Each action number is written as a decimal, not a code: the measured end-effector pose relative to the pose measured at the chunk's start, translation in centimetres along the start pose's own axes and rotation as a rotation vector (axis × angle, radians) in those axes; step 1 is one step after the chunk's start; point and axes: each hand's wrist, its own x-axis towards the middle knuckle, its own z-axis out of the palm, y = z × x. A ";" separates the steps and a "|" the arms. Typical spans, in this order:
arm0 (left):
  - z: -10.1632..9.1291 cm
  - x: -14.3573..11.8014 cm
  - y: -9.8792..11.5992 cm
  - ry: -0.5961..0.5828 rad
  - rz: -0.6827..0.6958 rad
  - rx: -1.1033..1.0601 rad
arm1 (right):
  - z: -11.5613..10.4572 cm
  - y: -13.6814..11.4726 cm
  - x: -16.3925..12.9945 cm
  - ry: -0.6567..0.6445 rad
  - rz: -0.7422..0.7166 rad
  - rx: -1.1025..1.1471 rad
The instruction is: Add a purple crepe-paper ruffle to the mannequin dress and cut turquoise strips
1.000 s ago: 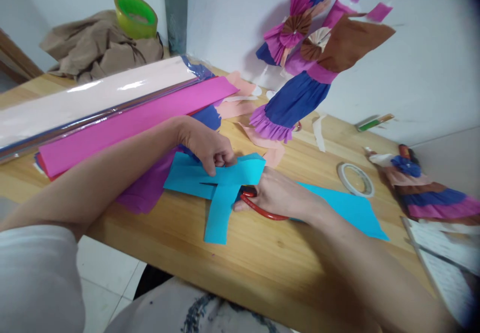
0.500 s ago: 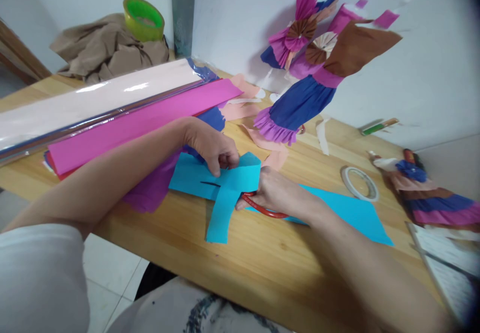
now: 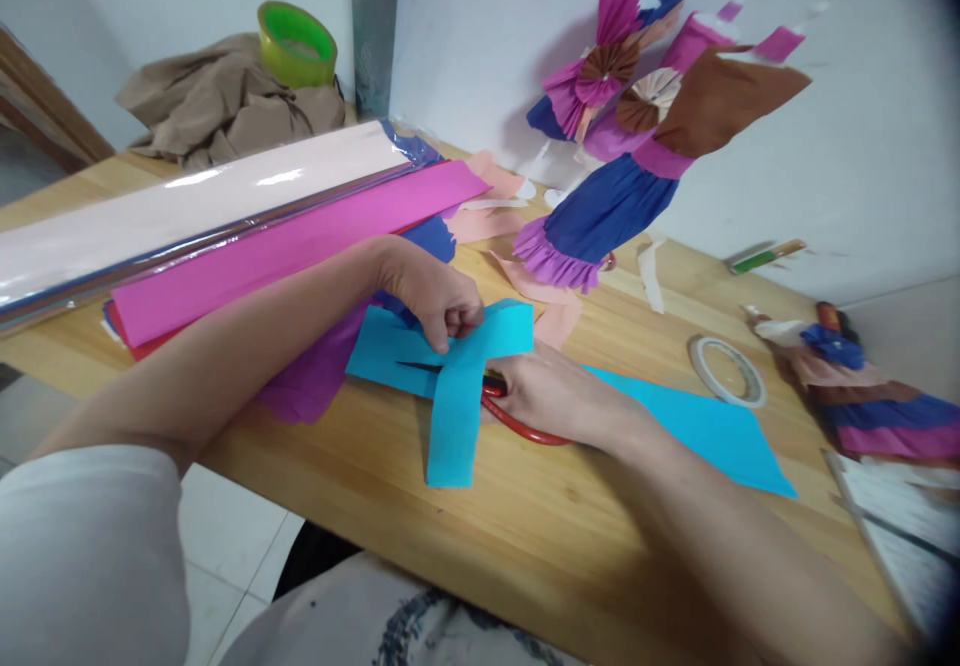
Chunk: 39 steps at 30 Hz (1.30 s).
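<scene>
Pinching blue paper (image 3: 450, 361) near tabletop (image 3: 540, 516) front edge: left hand (image 3: 439, 298) fingers clamped on the sheet, slit visible, one strip hanging toward the front. Right hand (image 3: 559, 396) closed round red scissors (image 3: 517, 421).

We wear a white short sleeve (image 3: 90, 556) on our left arm, bare forearms, and light trousers (image 3: 390, 626) with dark specks.

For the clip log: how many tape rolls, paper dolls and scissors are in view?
Tape rolls: 2, green roll, white roll
Paper dolls: 2, standing doll, lying doll
Scissors: 1, red scissors in the right hand
Total: 5
</scene>
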 end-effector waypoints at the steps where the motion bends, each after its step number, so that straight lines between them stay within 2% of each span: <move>1: 0.0 0.0 0.0 -0.003 -0.006 -0.009 | 0.1 -0.1 0.1 0.002 0.010 -0.005; 6: 0.0 0.1 0.1 0.032 -0.018 -0.005 | 0.2 -0.5 0.5 -0.008 0.023 -0.019; 13: 0.0 0.0 -0.1 0.039 -0.030 -0.005 | 0.7 0.1 1.0 0.048 -0.092 0.081; 26: -0.1 -0.1 -0.1 0.033 0.019 0.042 | 0.3 -0.9 1.3 -0.004 -0.031 0.022; 31: 0.1 -0.1 0.1 0.058 0.009 -0.030 | 0.6 -0.5 1.6 0.000 -0.053 0.011; 39: 0.0 -0.1 -0.1 0.067 0.043 -0.001 | 0.4 -0.6 1.5 0.012 -0.071 -0.002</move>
